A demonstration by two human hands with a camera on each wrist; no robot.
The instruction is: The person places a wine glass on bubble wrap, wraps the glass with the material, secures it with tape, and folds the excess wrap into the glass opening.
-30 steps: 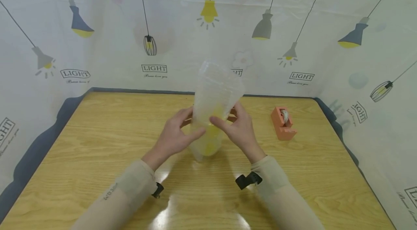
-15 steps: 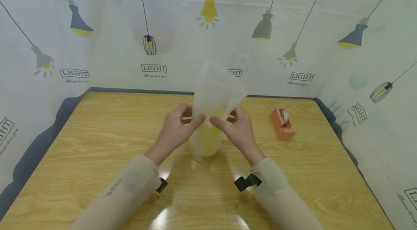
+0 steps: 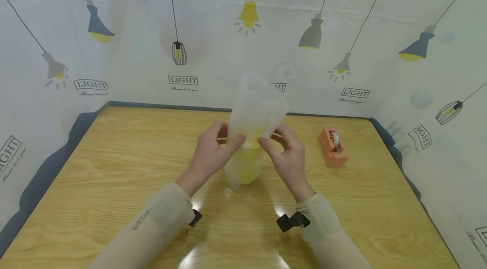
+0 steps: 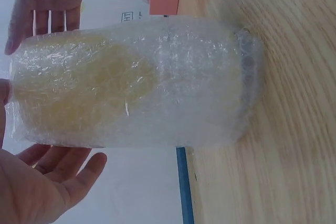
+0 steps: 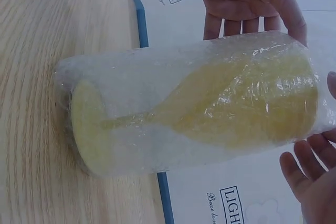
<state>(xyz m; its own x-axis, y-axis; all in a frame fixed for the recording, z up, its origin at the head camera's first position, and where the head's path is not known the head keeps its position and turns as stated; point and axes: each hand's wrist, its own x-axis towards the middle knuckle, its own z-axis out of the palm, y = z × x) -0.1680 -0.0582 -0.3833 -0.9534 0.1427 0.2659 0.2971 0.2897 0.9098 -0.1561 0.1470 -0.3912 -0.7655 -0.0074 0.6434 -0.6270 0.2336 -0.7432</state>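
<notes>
A yellow wine glass (image 5: 220,103) stands upright on the table inside a sleeve of clear bubble wrap (image 3: 256,104). The wrap rises well above the glass and flares at its top. Its lower end touches the wood. On the left side, my left hand (image 3: 209,150) holds the wrapped glass, thumb in front and fingers reaching behind. My right hand (image 3: 289,159) holds the opposite side in the same way. Bowl, stem and round foot show through the plastic in the right wrist view. Some fingertips behind the wrap are hidden in the head view.
An orange tape dispenser (image 3: 332,147) with a roll of tape stands on the wooden table (image 3: 125,167), right of my right hand. A white cloth backdrop (image 3: 213,57) printed with lamps rises behind the table and at both sides.
My left hand has moved up along the wrap. The right thumb has shifted outward to the right. The wrapped glass stays upright in place; the head view has shifted slightly.
</notes>
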